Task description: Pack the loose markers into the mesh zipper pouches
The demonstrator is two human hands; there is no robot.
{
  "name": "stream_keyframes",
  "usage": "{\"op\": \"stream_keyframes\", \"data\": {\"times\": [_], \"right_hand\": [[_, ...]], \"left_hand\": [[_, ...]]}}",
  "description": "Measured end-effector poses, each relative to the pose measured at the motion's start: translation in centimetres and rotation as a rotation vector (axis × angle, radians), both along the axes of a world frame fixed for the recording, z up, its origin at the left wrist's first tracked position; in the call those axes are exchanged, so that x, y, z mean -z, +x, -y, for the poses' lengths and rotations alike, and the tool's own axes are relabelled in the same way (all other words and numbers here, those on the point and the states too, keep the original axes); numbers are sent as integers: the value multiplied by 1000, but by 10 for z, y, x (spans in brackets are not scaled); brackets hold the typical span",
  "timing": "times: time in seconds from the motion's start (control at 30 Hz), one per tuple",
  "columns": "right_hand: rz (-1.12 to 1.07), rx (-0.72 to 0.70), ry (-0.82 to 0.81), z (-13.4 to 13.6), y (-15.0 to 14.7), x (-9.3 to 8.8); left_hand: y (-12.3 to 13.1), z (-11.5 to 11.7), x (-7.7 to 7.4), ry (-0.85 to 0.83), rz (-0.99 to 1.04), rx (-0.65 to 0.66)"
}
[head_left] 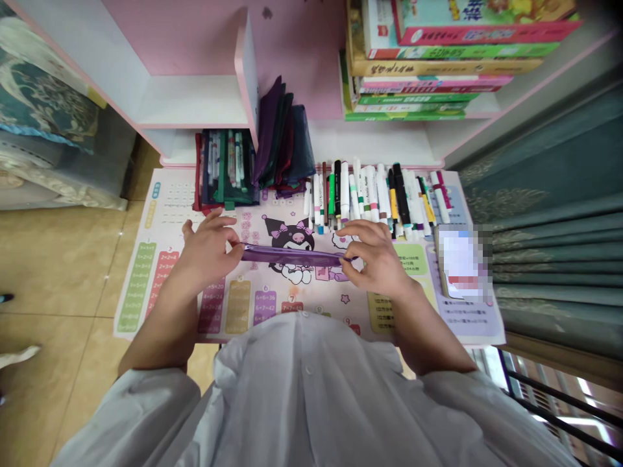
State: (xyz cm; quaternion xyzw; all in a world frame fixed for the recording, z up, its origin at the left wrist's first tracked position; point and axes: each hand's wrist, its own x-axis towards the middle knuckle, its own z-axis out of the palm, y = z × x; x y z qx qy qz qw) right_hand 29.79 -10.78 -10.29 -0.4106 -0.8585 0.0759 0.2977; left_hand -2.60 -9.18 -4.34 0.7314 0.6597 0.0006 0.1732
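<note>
A purple zip pouch [294,256] is stretched level between my two hands, above the printed desk mat [302,301]. My left hand [209,250] pinches its left end between thumb and forefinger. At the other end my right hand [374,256] pinches the corner the same way. The zipped edge faces me, and the pouch looks thin and flat. Beyond my right hand lies a row of markers [370,188] with white, black, green and yellow barrels. Several folded mesh pouches [285,143], purple, green, red and blue, lean against the shelf divider.
Mesh pouches filled with pens [228,165] lie at the mat's back left. On the right rests a phone [460,263], partly blurred out. A stack of books [433,84] fills the right shelf [384,139]. A grey-green curtain [549,220] hangs along the right side.
</note>
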Motion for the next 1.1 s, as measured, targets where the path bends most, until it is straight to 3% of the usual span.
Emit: {"op": "stream_keyframes", "data": {"times": [1.1], "right_hand": [[0, 8, 6, -1, 0, 1]], "left_hand": [[-10, -6, -4, 13, -23, -47]]}}
